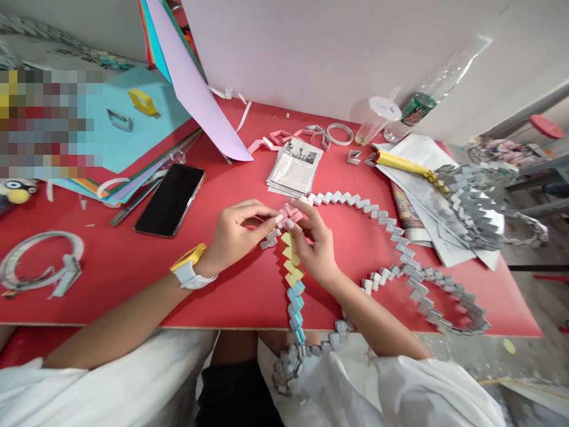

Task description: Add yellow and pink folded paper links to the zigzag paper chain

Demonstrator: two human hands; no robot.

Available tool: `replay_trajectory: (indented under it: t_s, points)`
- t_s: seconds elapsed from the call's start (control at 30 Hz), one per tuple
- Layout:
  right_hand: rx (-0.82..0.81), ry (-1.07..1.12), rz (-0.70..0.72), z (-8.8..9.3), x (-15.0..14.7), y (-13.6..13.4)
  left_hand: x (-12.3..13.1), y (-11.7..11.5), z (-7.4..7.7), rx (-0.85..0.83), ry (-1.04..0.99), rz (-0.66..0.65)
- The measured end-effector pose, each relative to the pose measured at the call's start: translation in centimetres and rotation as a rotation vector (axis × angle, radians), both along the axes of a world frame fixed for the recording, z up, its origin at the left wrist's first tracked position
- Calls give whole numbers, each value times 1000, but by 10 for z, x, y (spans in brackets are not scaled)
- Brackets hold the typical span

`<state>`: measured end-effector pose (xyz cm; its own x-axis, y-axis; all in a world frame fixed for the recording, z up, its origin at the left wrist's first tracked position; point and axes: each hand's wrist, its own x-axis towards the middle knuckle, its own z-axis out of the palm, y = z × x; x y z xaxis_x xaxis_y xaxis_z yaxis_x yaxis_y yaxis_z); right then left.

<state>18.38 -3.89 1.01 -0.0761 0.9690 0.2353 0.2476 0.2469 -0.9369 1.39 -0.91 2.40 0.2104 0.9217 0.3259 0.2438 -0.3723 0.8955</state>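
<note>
My left hand [240,228] and my right hand [313,240] meet over the middle of the red table, both pinching the pink folded-paper links [288,214] of a zigzag paper chain. Below the pink part the chain turns yellow [292,267], then light blue [296,308], and hangs over the table's front edge into grey links [288,367] on the lap. A long stretch of newsprint chain [382,214] curves away to the right. A stack of cut newsprint pieces [294,169] lies just beyond my hands. Fingers hide part of the pink links.
A black phone [170,200] lies to the left, near coloured paper sheets [133,127]. A tape roll [42,261] sits at far left. Loose pink links [282,137], a lidded plastic cup [377,118] and a bottle [418,110] stand at the back. Papers [427,196] and grey chain [471,196] occupy the right.
</note>
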Motion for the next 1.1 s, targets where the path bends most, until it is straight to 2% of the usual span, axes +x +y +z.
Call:
replay_trajectory:
  t_s: [0.2, 0.33, 0.43, 0.53, 0.7, 1.1]
  points:
    - [119, -148, 15, -3, 1, 1, -4, 1, 3, 38, 10, -18]
    - [107, -100, 35, -1, -1, 1, 0, -3, 2, 39, -61, 29]
    - [85, -4, -24, -1, -1, 2, 3, -3, -1, -39, -142, 58]
    - [134, -49, -101, -3, 0, 2, 4, -1, -3, -99, -140, 31]
    - [274, -120, -90, -6, 2, -2, 2, 0, -3, 32, -33, 18]
    - [135, 53, 21, -5, -2, -8, 1, 0, -8, 146, -105, 14]
